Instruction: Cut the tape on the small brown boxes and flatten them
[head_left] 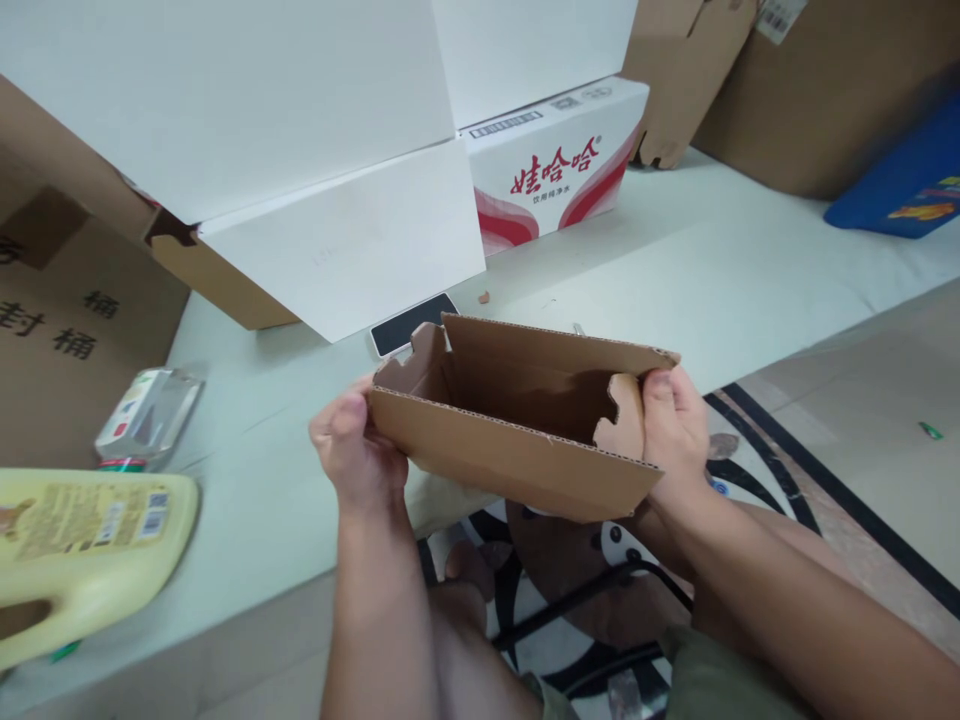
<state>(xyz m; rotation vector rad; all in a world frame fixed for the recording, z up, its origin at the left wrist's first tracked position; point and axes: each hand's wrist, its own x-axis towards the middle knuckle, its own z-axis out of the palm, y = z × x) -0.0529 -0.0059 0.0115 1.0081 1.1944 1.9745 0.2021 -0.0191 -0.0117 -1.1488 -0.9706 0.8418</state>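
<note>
A small brown cardboard box (pixel 510 440) with an open top is held between my two hands, over the table's near edge. My left hand (pixel 358 445) is closed on its left end, the thumb up near the rim. At the opposite end my right hand (pixel 675 425) grips the right side, its thumb by a notched inner flap. The inside of the box looks bare where I can see it, though the near wall hides its bottom. Just behind the box lies a dark flat rectangle with a white border (pixel 412 325), partly covered by it.
White cartons (pixel 345 235) stand stacked at the back, with a red-and-white water carton (pixel 559 165) beside them. On the left are a large brown box (pixel 67 330), a clear bottle (pixel 154 410) and a yellow jug (pixel 97 550). A blue container (pixel 896 180) stands far right on the pale green table (pixel 262 500).
</note>
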